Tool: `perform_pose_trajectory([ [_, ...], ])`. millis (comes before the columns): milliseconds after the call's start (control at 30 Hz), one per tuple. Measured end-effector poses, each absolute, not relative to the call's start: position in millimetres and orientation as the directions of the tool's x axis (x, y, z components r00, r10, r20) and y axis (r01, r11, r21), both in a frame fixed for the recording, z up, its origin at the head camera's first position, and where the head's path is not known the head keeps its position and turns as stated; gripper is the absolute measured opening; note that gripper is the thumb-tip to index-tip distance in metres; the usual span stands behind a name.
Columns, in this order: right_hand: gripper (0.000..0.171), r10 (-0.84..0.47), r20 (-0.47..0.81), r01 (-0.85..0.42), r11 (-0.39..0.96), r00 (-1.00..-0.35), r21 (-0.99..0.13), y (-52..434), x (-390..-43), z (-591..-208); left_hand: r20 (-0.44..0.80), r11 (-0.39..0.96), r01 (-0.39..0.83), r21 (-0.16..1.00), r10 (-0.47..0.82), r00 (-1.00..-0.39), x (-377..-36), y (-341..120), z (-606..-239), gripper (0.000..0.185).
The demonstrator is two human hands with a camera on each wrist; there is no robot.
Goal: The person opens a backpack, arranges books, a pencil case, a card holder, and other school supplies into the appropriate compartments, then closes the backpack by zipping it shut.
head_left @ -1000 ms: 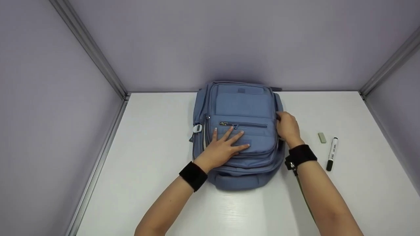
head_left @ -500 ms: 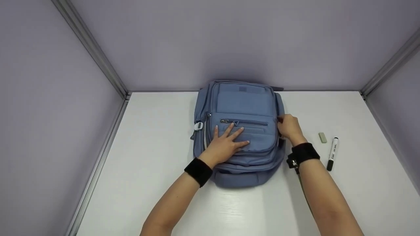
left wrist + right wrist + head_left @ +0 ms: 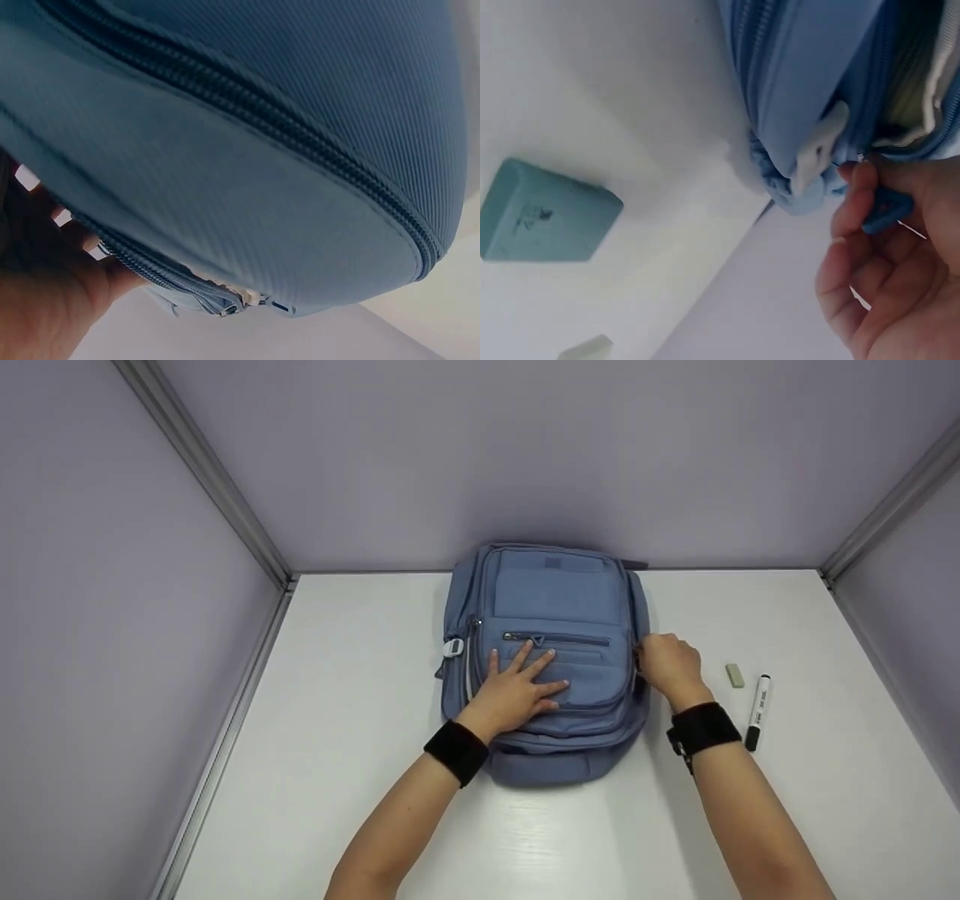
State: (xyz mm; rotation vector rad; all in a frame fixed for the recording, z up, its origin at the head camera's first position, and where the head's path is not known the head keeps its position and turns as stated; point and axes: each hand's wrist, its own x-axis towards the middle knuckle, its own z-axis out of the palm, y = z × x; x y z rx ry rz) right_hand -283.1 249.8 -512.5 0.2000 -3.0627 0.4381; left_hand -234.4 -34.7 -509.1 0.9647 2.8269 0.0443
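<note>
The blue backpack (image 3: 551, 660) is lying flat on the desk (image 3: 360, 675); the left hand (image 3: 517, 690) is pressing it, fingers spread; the right hand (image 3: 667, 664), pinching the side zipper pull (image 3: 885, 210), is sliding nearer than a second ago, opening the compartment.

Backpack (image 3: 551, 660) flat on table (image 3: 360, 780), centred, far end against back wall (image 3: 480, 457). Left hand (image 3: 517, 690) on front pocket, just below pocket zipper (image 3: 555, 640). Right hand (image 3: 670, 667) at backpack's right side (pinching zipper pull (image 3: 885, 210)). Eraser (image 3: 736, 676) right of that hand; marker (image 3: 757, 712) just right of eraser, apart
</note>
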Motion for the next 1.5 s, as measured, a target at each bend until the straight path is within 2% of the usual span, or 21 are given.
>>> perform_pose_trajectory([
  [200,0.017,-0.209,-0.034,-0.196,0.953,-0.977,-0.231,253.3,-268.8,-498.6,-0.124,0.792,0.603,0.095,0.61,-0.782,-234.9,-35.5,-509.8,0.048],
  [433,0.014,-0.305,-0.119,-0.269,0.93,-0.945,-0.249,255.4,-255.7,-487.8,-0.122,0.798,0.597,0.079,0.602,-0.789,-235.6,-36.0,-510.8,0.046],
  [800,0.024,-0.345,-0.217,-0.264,0.907,-0.913,-0.327,256.7,-240.7,-482.9,-0.113,0.794,0.604,0.072,0.608,-0.786,-234.5,-35.1,-511.9,0.044],
  [1000,0.016,-0.451,-0.327,-0.293,0.853,-0.831,-0.431,255.6,-235.4,-480.5,-0.106,0.794,0.606,0.059,0.608,-0.787,-234.7,-34.7,-513.1,0.045],
  [1200,0.023,-0.559,-0.36,-0.337,0.785,-0.747,-0.519,245.1,-227.0,-481.3,-0.123,0.795,0.598,0.098,0.606,-0.786,-236.1,-36.2,-511.3,0.047],
  [1500,0.023,-0.677,-0.413,-0.383,0.707,-0.609,-0.595,219.6,-213.0,-482.0,-0.137,0.797,0.585,0.149,0.603,-0.786,-236.9,-39.5,-510.0,0.048],
])
